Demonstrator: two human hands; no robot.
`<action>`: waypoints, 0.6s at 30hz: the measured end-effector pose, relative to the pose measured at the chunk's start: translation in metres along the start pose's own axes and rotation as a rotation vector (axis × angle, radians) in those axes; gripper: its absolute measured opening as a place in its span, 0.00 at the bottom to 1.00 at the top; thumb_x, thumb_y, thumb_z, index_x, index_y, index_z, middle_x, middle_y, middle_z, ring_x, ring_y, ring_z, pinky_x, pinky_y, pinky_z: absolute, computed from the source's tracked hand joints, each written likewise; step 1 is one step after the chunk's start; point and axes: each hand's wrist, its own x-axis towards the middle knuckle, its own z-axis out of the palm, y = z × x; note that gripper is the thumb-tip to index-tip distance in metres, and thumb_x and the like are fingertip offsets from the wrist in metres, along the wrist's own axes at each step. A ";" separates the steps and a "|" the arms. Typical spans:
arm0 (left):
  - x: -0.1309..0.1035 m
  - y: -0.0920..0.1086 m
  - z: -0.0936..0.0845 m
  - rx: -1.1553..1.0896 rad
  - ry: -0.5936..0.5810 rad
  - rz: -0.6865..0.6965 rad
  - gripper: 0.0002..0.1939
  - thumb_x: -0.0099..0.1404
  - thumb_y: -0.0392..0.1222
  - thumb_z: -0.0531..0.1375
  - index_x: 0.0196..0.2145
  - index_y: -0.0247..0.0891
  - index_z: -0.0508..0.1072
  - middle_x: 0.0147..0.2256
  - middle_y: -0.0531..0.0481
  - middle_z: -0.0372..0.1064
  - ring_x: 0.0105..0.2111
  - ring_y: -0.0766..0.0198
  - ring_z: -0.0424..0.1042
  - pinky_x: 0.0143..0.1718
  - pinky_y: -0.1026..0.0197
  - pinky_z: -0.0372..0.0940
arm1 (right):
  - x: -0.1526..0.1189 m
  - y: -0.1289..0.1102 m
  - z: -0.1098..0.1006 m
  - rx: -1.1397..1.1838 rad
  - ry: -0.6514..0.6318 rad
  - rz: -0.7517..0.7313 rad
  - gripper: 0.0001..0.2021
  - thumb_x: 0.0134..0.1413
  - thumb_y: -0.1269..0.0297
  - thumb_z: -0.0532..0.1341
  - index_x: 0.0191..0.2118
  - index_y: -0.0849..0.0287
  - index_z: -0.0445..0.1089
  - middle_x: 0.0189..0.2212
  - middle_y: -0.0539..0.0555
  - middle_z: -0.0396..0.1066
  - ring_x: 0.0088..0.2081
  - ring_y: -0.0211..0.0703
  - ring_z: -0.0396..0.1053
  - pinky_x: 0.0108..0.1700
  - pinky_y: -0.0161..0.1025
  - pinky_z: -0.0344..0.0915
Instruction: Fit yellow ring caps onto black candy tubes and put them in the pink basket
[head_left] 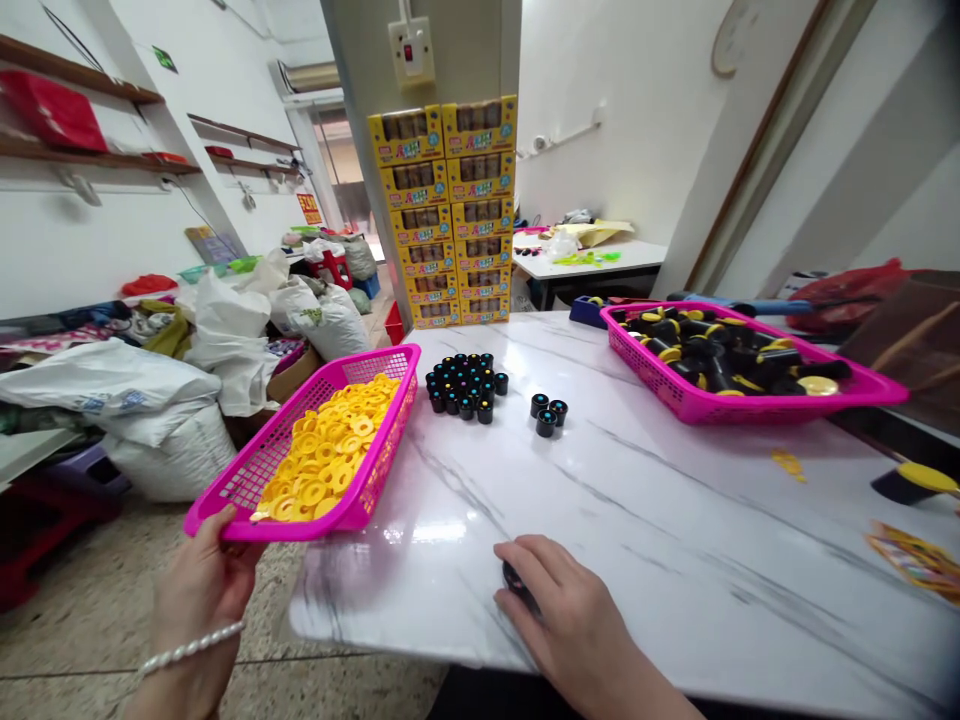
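Note:
My left hand (pixel 214 575) grips the near corner of a pink plastic basket (pixel 386 450), thumb on top of the rim. Yellow plastic rings (pixel 330 450) fill much of this basket, which juts past the table's left edge. Low over the tabletop, my right hand (pixel 551 595) is closed around a small black cylinder (pixel 517 580), mostly hidden by the fingers. Farther back stands a tight cluster of small black cylinders (pixel 461 385) with coloured dots on top. To its right, 3 more black cylinders (pixel 547 412) with blue dots form a separate group.
A second pink basket (pixel 690 400) at the right holds black cylinders with yellow ends. Yellow boxes (pixel 450 215) are stacked against the pillar. A yellow-topped black piece (pixel 915 482) and colourful packaging (pixel 911 560) lie near the right edge. White sacks (pixel 157 440) stand left.

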 end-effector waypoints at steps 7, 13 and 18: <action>0.058 0.002 0.042 0.089 -0.059 -0.048 0.08 0.58 0.23 0.55 0.28 0.33 0.64 0.23 0.57 0.65 0.20 0.73 0.66 0.21 0.72 0.68 | 0.000 0.002 0.001 -0.008 0.002 -0.011 0.15 0.57 0.74 0.54 0.49 0.58 0.65 0.41 0.58 0.69 0.40 0.47 0.71 0.39 0.42 0.72; 0.110 -0.004 0.107 0.239 -0.208 -0.113 0.02 0.66 0.33 0.59 0.34 0.31 0.68 0.25 0.57 0.63 0.18 0.76 0.60 0.16 0.73 0.58 | -0.001 0.005 0.004 -0.024 0.025 -0.056 0.16 0.55 0.75 0.54 0.49 0.58 0.64 0.40 0.58 0.69 0.38 0.46 0.72 0.37 0.40 0.73; 0.120 -0.015 0.134 0.281 -0.248 -0.125 0.04 0.67 0.36 0.58 0.37 0.31 0.68 0.27 0.56 0.62 0.20 0.76 0.60 0.17 0.73 0.58 | -0.002 0.009 0.007 -0.043 0.034 -0.081 0.18 0.54 0.75 0.55 0.51 0.59 0.63 0.40 0.59 0.69 0.39 0.46 0.71 0.37 0.39 0.73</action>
